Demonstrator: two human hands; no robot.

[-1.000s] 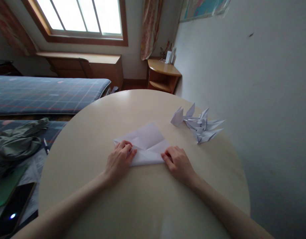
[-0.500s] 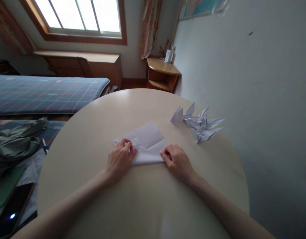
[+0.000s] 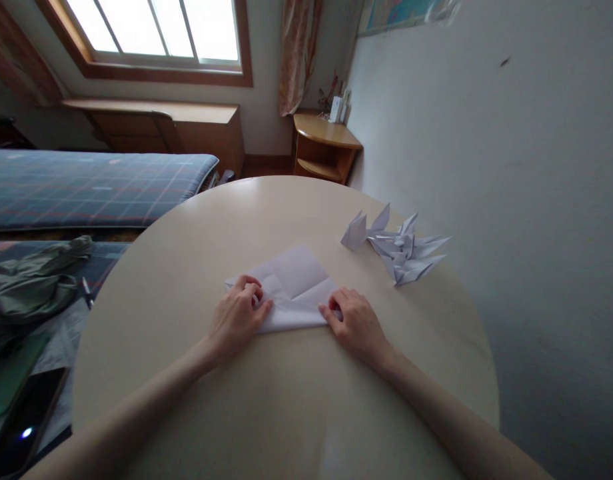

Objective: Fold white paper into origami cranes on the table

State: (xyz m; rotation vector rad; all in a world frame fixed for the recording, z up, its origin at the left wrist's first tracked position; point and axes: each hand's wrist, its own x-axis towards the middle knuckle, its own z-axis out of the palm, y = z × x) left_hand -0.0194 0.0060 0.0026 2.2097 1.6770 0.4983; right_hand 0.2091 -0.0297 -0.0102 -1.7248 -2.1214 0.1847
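Note:
A sheet of white paper (image 3: pixel 299 273) lies on the round table, its near edge folded over and crease lines crossing its upper part. My left hand (image 3: pixel 239 307) rests at the sheet's left end, with thumb and curled fingers gripping the folded edge. At the right corner, my right hand (image 3: pixel 354 323) pinches the paper between thumb and bent fingers. The corners under both hands are hidden. Beyond my right hand sits a cluster of folded white paper cranes (image 3: pixel 404 250), apart from the sheet.
The round cream table (image 3: pixel 196 240) stands close to the wall on the right. To the left are a plaid mattress (image 3: pixel 86 190), a crumpled grey-green cloth (image 3: pixel 31 283), a pen (image 3: pixel 87 292) and a dark phone (image 3: pixel 29 413) with a lit spot. A corner shelf (image 3: pixel 326 130) stands behind.
My left hand has shifted very slightly left along the folded edge. The right hand and the paper stay almost where they were; the view has tilted a little.

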